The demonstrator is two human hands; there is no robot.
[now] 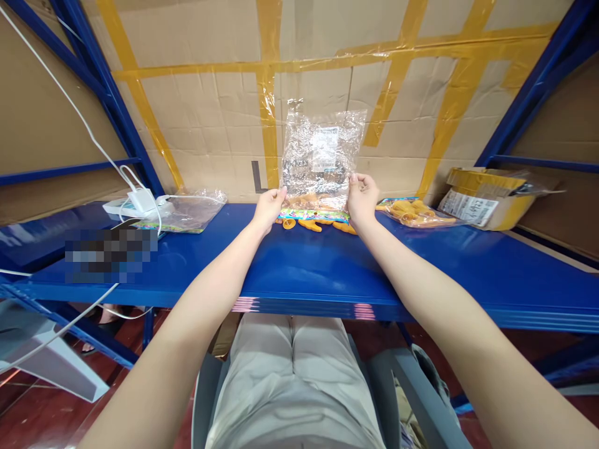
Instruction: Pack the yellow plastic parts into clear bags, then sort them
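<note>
A clear plastic bag with a white label stands upright over the back of the blue shelf. My left hand pinches its lower left side, and my right hand pinches its lower right side. Both hands are closed on the bag. Several small orange pieces sit at the bag's bottom and on the shelf just below it, beside a colourful strip.
A second bag of orange pieces lies right of my right hand. A taped cardboard box stands at the far right. An empty clear bag and a white charger with cables lie at the left. Cardboard lines the back.
</note>
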